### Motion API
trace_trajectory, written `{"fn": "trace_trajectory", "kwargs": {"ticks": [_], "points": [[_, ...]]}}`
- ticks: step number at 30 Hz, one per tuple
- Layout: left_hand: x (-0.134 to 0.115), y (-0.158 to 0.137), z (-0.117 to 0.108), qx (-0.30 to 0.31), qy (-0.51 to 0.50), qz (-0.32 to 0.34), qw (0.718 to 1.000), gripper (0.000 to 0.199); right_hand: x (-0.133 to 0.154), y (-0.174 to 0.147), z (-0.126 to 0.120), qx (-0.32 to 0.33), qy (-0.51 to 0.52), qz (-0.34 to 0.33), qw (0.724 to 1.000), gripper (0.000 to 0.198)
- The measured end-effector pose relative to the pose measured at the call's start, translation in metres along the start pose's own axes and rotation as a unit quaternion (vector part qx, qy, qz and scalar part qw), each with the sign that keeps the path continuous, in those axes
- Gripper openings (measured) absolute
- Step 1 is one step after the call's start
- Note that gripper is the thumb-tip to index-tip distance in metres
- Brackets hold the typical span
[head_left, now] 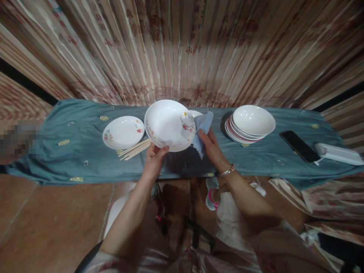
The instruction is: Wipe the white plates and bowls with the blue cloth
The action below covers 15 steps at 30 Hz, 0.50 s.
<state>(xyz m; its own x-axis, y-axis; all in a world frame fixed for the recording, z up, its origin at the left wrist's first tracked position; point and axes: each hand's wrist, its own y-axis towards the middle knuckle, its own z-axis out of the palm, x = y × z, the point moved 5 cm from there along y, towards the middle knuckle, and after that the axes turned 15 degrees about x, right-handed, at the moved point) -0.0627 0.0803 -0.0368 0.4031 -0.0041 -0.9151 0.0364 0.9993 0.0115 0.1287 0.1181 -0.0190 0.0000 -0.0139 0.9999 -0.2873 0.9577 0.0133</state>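
A white plate with a flower pattern is held up above the cloth-covered table, tilted toward me. My left hand grips its lower left rim, thumb on top. At the plate's right edge my right hand is closed on a light blue cloth, which touches or nearly touches the rim. Behind the held plate, part of another white dish shows; most of it is hidden. Left of my left hand lie several wooden chopsticks, beside a flowered plate resting on the table.
A stack of white bowls stands right of my right hand. Farther right lie a black phone and a long white object. The table carries a teal cloth. A pleated curtain hangs behind it. A blurred patch covers the far left.
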Motion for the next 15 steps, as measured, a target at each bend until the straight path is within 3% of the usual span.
{"fn": "trace_trajectory", "kwargs": {"ticks": [3, 6, 12, 15], "points": [[0.006, -0.001, 0.003, 0.012, -0.016, -0.016, 1.000, 0.035, 0.014, -0.002, 0.003, 0.029, -0.182, -0.094, 0.978, 0.054], [0.007, -0.001, 0.007, 0.030, -0.034, -0.023, 0.999, 0.035, 0.012, -0.001, 0.003, 0.032, -0.255, -0.119, 0.959, 0.052], [0.003, -0.001, 0.006, 0.032, -0.041, -0.009, 0.999, 0.039, -0.004, 0.005, -0.006, -0.056, -0.234, -0.100, 0.966, 0.064], [0.001, -0.001, 0.007, 0.037, -0.043, -0.001, 0.998, 0.045, -0.006, 0.005, -0.005, -0.068, -0.194, -0.074, 0.976, 0.061]]}}
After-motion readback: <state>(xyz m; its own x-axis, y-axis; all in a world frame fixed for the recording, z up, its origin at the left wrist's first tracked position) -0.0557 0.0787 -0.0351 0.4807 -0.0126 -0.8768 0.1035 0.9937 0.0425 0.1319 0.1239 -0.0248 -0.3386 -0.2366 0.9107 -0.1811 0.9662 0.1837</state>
